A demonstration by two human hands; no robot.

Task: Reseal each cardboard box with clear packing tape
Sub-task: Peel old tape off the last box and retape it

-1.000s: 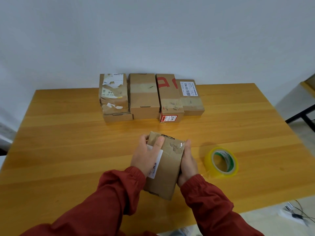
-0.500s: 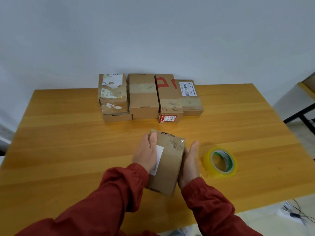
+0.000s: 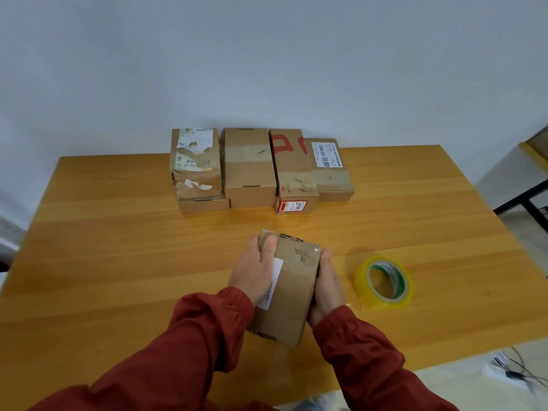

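A small cardboard box (image 3: 292, 295) with a white label and shiny clear tape over its far end lies tilted on the wooden table (image 3: 118, 262) in front of me. My left hand (image 3: 255, 269) grips its left side, thumb curled over the top far corner. My right hand (image 3: 326, 287) lies along its right side, fingers pressed flat against the wall. A roll of clear yellowish packing tape (image 3: 384, 283) stands tilted on the table just right of my right hand, apart from it.
Several cardboard boxes stand in a row at the table's far edge against the wall: a torn-label box (image 3: 195, 164), a plain box (image 3: 249, 164), a red-marked box (image 3: 292, 170) and a low box (image 3: 330, 169). Cables (image 3: 516, 372) lie on the floor at right.
My left thumb has slid from the label up to the box's far left corner. My right hand has pressed back against the box's right side after easing off.
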